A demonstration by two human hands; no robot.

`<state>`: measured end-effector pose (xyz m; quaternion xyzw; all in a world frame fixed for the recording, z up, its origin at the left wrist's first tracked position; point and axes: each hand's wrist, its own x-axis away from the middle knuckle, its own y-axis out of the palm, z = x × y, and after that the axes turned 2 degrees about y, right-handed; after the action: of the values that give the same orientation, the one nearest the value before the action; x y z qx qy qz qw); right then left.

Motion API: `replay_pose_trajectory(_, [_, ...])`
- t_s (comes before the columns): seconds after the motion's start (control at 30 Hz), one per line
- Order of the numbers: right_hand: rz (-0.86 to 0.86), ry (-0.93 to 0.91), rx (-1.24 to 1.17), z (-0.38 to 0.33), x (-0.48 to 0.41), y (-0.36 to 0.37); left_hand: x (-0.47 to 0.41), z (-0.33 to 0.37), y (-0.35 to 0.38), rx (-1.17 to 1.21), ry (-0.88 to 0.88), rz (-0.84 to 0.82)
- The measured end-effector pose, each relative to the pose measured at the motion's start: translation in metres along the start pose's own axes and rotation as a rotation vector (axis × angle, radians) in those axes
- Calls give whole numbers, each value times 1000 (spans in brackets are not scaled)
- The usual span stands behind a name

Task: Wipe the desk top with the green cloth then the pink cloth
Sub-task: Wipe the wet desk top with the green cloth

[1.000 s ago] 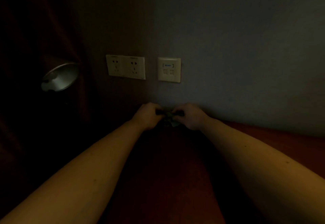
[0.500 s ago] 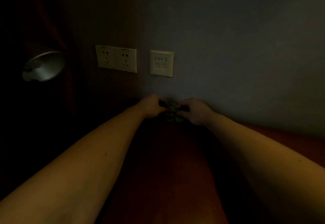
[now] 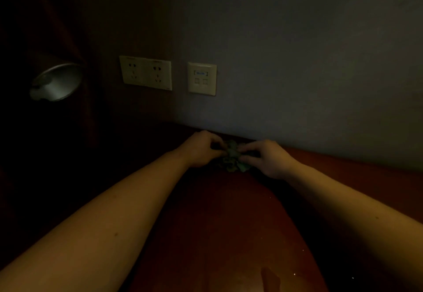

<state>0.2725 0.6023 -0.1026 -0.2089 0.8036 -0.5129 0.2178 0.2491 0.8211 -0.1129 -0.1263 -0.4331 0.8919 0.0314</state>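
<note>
Green cloth [image 3: 233, 157] bunched between both hands at the back of the surface [image 3: 217, 223], close to the wall [image 3: 297, 62].

The left hand [image 3: 201, 152] and right hand [image 3: 267, 161] sit close together, each pinching a side of the crumpled cloth with curled fingers. The room is very dark, so the folds are hard to make out. To do this step well, I think they should pull the cloth flat, press it down with a whole palm, and rub in long lines from the wall toward the front, so no bit of the surface gets missed.
</note>
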Motion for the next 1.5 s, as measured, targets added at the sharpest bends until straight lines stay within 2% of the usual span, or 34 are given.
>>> replay_pose_trajectory(0.2, [49, 59, 58, -7, -25, 7, -13, 12, 2, -63, -26, 59])
replay_pose_trajectory(0.4, [-44, -57, 101, -6, 14, -3, 12, 9, 1, -167, 33, -27])
replay_pose_trajectory(0.67, [23, 29, 83, -2, -19, 0, -14, 19, 8, -120, -20, 40])
replay_pose_trajectory(0.83, [-53, -49, 18, 1, 26, -7, 15, 13, 4, -95, 19, -49])
replay_pose_trajectory(0.9, [-34, -51, -17, 2, 29, -8, 19, 13, 2, -101, 22, -66])
replay_pose_trajectory(1.1, [63, 57, 23, -6, 4, -2, 3, 25, 9, -95, -29, 48])
replay_pose_trajectory(1.3, [-61, -72, 33, -11, 52, -9, 39, 24, -2, -113, 10, -120])
replay_pose_trajectory(1.5, [-17, -53, 34, -14, 31, -3, 34, 26, -2, -80, -25, -31])
